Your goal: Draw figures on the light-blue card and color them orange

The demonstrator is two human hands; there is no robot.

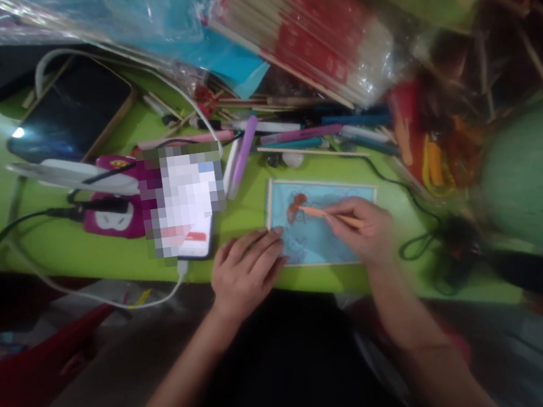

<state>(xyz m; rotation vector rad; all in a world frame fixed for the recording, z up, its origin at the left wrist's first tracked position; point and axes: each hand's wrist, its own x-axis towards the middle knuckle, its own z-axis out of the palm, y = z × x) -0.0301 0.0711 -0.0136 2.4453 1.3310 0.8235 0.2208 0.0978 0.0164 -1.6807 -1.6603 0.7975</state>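
My right hand [369,227] is closed around a slim orange pen [323,213]. Its tip rests on or just over an orange-brown coloured patch [295,208] of a drawing. The drawing is on a light blue sheet [330,249] with a thin pale wooden-looking border, lying flat on the green table. Dark outlines show on the sheet, too blurred to make out. My left hand [249,264] lies flat with its fingers stretched out, fingertips at the sheet's left edge. Part of the sheet's right side is hidden under my right hand.
Left of the sheet stands a lit phone [189,204], partly pixelated, with a white cable. A purple power strip [117,214] with plugs and a dark tablet-like device [76,109] lie further left. Behind are several pens [300,134] and bagged sticks [309,31]. A green rounded object [540,188] is at right.
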